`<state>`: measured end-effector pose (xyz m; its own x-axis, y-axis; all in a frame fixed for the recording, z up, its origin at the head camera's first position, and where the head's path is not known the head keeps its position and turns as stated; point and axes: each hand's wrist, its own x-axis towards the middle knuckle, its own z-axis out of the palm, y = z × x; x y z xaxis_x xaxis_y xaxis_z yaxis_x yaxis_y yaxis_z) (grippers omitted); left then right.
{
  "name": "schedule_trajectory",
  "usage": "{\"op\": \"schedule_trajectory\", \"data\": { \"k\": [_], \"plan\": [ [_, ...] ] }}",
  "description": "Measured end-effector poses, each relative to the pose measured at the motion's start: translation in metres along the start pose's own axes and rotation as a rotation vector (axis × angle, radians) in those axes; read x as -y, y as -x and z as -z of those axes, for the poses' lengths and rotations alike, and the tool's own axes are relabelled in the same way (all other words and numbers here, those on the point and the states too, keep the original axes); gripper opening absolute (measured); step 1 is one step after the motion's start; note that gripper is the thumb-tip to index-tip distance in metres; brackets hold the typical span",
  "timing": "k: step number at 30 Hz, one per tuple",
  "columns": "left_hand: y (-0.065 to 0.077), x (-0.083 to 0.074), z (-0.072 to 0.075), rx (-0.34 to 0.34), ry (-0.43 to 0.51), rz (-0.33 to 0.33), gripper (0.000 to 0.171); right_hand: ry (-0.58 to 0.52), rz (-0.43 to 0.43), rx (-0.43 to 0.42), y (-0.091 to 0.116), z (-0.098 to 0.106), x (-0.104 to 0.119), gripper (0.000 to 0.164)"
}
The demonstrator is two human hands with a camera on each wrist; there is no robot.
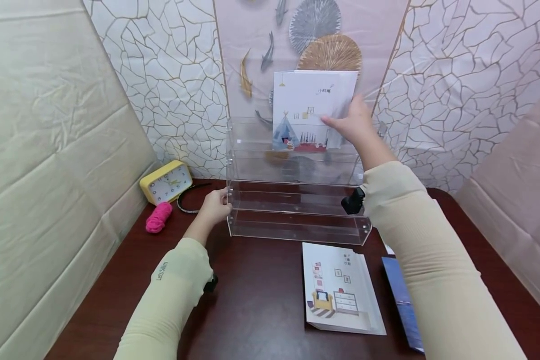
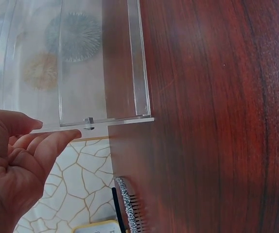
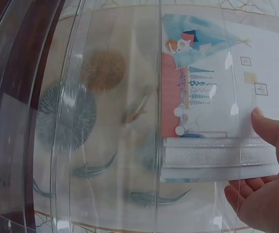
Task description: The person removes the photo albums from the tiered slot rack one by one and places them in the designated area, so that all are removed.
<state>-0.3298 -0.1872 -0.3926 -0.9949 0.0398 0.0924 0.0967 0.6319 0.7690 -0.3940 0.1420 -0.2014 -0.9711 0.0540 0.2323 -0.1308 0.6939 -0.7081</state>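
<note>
A tiered clear acrylic rack (image 1: 297, 232) stands at the back of the table. My left hand (image 1: 213, 207) grips the rack's left side panel, with thumb and fingers at its edge in the left wrist view. Up at the rack's top tier, my right hand (image 1: 357, 125) holds a white notebook (image 1: 299, 97) with a blue tent drawn on its cover. The thumb lies on the cover and the other fingers go behind it, partly hidden. In the right wrist view the notebook's lower part shows through the clear front of the tier.
A second white notebook (image 1: 342, 290) with a yellow armchair picture lies before the rack. Beside it is a blue notebook (image 1: 405, 305), partly under my right arm. At the left are a yellow alarm clock (image 1: 167, 182), pink yarn (image 1: 159, 217) and a dark headband (image 1: 184, 204).
</note>
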Motion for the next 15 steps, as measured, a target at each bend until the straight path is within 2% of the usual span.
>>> {"op": "schedule_trajectory", "data": {
  "k": [6,11,15],
  "plan": [
    [0.000,0.001,0.002,0.000,-0.012,-0.002,0.056,0.039,-0.003,0.024,-0.001,0.000,0.006,0.094],
    [0.000,0.001,0.003,-0.001,-0.016,0.001,0.056,0.022,-0.005,0.071,-0.002,0.000,0.012,0.102],
    [0.002,0.000,0.001,0.022,0.012,0.023,0.057,-0.008,0.001,0.068,-0.003,-0.001,0.017,0.101]
  ]
}}
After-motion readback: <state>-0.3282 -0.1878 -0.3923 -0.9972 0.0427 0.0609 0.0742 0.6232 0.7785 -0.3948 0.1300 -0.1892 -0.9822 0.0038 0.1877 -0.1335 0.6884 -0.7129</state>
